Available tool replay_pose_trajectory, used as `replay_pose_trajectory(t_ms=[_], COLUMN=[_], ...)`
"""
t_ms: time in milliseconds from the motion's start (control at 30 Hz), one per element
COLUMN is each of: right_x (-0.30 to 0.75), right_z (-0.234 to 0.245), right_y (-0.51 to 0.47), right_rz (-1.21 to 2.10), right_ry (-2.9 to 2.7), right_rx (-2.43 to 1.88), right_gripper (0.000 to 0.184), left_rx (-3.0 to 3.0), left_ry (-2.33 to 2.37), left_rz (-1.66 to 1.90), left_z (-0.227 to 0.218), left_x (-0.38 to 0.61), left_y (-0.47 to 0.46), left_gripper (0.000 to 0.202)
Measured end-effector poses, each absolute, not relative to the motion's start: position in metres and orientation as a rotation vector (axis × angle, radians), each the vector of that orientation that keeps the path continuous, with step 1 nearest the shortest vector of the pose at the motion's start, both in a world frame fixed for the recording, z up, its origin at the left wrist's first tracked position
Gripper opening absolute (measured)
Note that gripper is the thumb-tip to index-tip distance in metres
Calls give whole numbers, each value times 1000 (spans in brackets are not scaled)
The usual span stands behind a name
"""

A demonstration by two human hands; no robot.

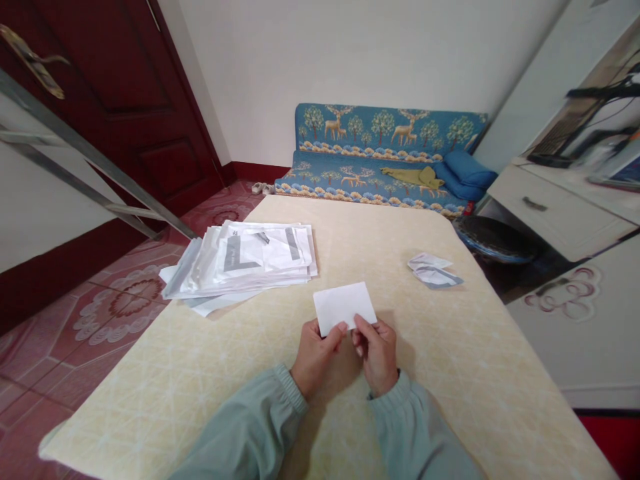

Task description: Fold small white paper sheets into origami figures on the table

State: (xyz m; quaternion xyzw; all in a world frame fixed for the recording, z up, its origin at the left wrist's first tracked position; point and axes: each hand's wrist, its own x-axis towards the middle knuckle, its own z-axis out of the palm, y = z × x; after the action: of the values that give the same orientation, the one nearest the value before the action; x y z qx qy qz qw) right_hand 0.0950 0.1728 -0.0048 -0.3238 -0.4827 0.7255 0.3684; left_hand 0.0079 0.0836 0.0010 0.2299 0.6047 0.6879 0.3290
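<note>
A small white rectangle of paper point(344, 305), seemingly folded, is held up above the table in front of me. My left hand point(316, 353) pinches its lower left part, thumb on top and fingers hidden beneath. At the lower right edge my right hand point(377, 350) grips it the same way, the two thumbs close together. To the left lies a stack of white printed sheets point(250, 257), some in clear plastic sleeves. Over on the right rests a folded grey-and-white printed paper point(434, 270), its creases standing partly up.
The table point(240, 400) has a cream patterned cover. Behind it stands a blue sofa point(340, 163) with deer patterns, a yellowish cloth point(415, 177) and a blue cushion point(467, 173). A metal ladder point(90, 163) leans at left by a dark red door point(125, 100). White cabinets point(570, 207) stand at right.
</note>
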Motion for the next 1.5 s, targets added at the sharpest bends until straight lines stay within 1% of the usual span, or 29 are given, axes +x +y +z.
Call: replay_pose_trajectory(t_ms=[100, 200, 367, 500, 633, 700, 833, 900, 967, 1033, 1133, 1200, 1300, 1367, 1500], right_x=[104, 108, 100, 100, 104, 106, 112, 114, 114, 112, 109, 108, 108, 109, 110], right_z=[0, 0, -7, -9, -9, -9, -8, -6, -3, 1, 3, 1, -5, -7, -5], right_y=[187, 191, 175, 172, 177, 180, 187, 189, 189, 187, 185, 185, 186, 187, 186], right_rz=[1737, 1774, 1944, 1842, 1787, 1746, 1625, 1592, 1578, 1593, 1624, 1607, 1590, 1618, 1738], right_ry=[-1049, -1091, -1431, -1393, -1358, -1314, -1199, -1344, -1553, -1695, -1793, -1840, -1863, -1821, -1664], right_rx=[-824, -798, -798, -846, -853, -865, -897, -881, -838, -769, -664, -630, -631, -658, -699], right_gripper=[35, 37, 38, 36, 37, 36, 31, 30, 29, 24, 25, 22, 21, 24, 34], left_rx=[490, 438, 582, 714, 727, 666, 381, 364, 418, 460, 435, 428, 480, 537, 582], left_ry=[1574, 1551, 1594, 1607, 1655, 1676, 1623, 1556, 1430, 1262, 1082, 1045, 1064, 1085, 1132], left_rz=[1887, 1948, 1800, 1702, 1710, 1814, 2182, 2185, 2108, 2016, 1876, 1812, 1788, 1790, 1790], left_z=[-1, 1, 9, 14, 12, 9, 4, 4, 7, 10, 12, 12, 10, 9, 9], left_x=[0, -4, 3, 5, -3, -10, -25, -27, -24, -20, -18, -19, -21, -22, -21], left_y=[80, 78, 81, 80, 78, 76, 75, 75, 76, 77, 75, 73, 70, 69, 69], left_gripper=[38, 41, 39, 39, 39, 38, 35, 34, 33, 40, 60, 65, 56, 49, 40])
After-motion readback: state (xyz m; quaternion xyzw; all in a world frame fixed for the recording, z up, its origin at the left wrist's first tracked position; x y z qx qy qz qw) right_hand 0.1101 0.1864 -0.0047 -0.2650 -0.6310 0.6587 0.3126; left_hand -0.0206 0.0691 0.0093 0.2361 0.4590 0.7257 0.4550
